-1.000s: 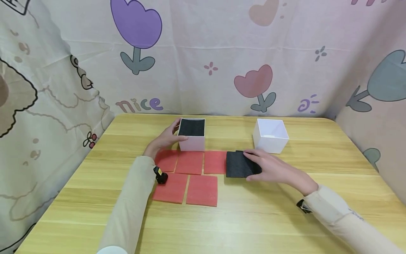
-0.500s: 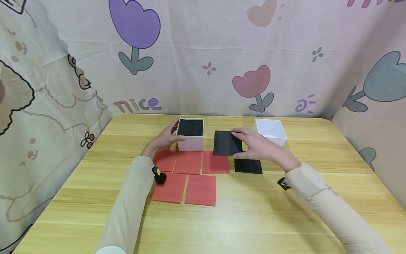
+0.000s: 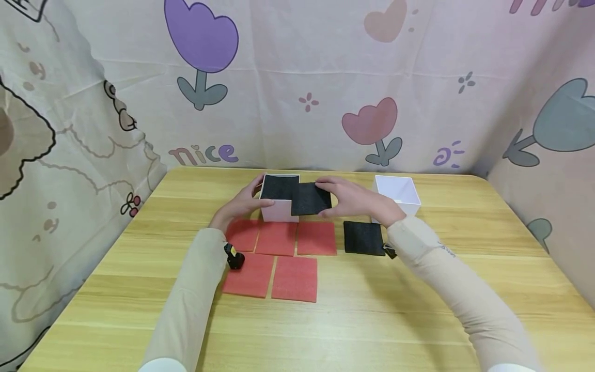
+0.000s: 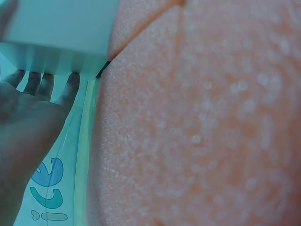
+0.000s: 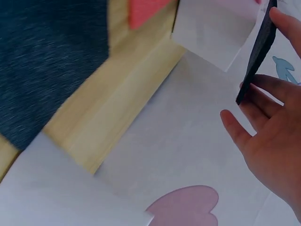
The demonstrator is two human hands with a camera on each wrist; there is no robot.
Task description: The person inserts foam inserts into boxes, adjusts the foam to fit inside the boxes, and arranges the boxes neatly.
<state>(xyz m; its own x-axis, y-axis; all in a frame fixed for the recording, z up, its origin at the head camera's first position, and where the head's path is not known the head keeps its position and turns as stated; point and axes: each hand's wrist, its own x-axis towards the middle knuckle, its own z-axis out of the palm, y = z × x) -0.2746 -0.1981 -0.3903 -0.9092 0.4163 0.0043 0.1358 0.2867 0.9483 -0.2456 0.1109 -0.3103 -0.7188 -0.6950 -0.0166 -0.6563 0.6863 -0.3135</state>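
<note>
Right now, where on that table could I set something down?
Bare table shows between the sleeves, nearer the camera than the red squares, and right of the right box. It's crowded around the left box: left hand, right hand, held black square, red squares.

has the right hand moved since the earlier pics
Yes. Against the white box on the right in the head view, the right hand, holding a black square, has moved left and upward in the picture, toward the other box.

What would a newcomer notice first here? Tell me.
Likely the purple tulip printed on the backdrop, upper left. Next, the five red squares lying on the table, and a black square the right hand holds close to the box the left hand grips.
</note>
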